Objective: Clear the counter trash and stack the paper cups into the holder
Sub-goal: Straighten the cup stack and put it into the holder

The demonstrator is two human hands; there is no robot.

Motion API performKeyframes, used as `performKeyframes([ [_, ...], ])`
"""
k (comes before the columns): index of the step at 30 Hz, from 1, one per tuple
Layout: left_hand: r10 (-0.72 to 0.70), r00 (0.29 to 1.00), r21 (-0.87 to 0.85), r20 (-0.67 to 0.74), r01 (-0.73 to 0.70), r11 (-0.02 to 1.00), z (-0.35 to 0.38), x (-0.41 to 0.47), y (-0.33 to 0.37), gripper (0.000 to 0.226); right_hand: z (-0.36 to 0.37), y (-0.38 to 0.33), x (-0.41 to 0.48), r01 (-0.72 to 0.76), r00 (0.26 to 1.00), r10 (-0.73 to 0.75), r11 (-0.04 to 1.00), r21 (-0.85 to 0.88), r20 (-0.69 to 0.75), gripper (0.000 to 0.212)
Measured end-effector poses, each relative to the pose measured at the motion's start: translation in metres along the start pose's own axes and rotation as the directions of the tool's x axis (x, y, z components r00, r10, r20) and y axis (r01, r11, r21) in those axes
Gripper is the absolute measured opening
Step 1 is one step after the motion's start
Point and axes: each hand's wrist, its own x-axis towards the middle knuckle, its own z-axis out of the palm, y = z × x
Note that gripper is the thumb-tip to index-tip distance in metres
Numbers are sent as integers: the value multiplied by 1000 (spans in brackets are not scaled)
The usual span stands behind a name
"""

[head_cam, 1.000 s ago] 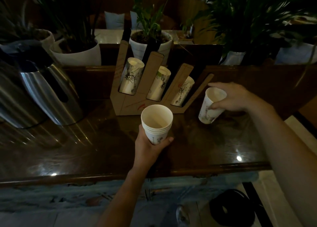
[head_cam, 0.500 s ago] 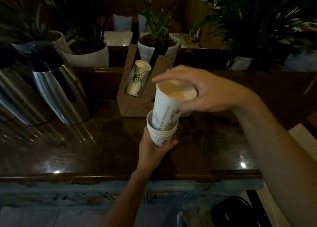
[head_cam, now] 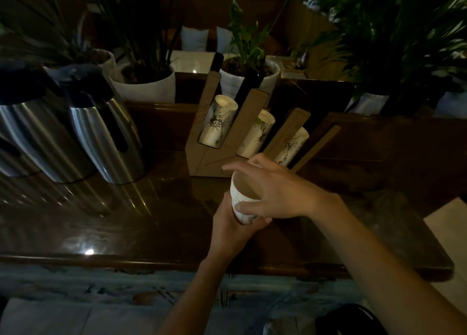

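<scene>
A stack of white paper cups (head_cam: 243, 195) with ink drawings is held upright over the dark wooden counter (head_cam: 126, 221). My left hand (head_cam: 230, 229) grips the stack from below. My right hand (head_cam: 275, 190) wraps over its rim and right side, thumb on the front. Just behind stands the cardboard cup holder (head_cam: 214, 162) with three slanted slots. Each slot holds a cup stack: left (head_cam: 219, 121), middle (head_cam: 257, 133), right (head_cam: 292, 146).
Two steel thermos jugs (head_cam: 106, 137) stand on the counter's left side. White plant pots (head_cam: 149, 87) with tall leaves line the ledge behind the holder. The counter's front edge runs below my hands, with floor and a dark round object (head_cam: 351, 320) beneath.
My right hand picked a single cup off the counter at the right, carried it left and pushed it down into the stack held in my left hand. It is now seated.
</scene>
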Motion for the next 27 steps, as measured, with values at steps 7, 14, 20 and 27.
performKeyframes([
  [7,-192,930,-99,-312,170,981,-38,-18,16,107,28,31,-25,-51,972,197,712,700,-130,74],
  [14,-97,990,-288,107,124,949,-52,-24,34,83,83,16,-19,-72,934,340,477,876,-109,60],
  [20,99,979,118,176,-120,986,-82,0,58,97,37,15,4,118,887,298,594,796,-354,103],
  [27,366,930,168,-17,-359,918,-101,44,109,95,-24,7,29,369,744,481,283,885,-464,93],
])
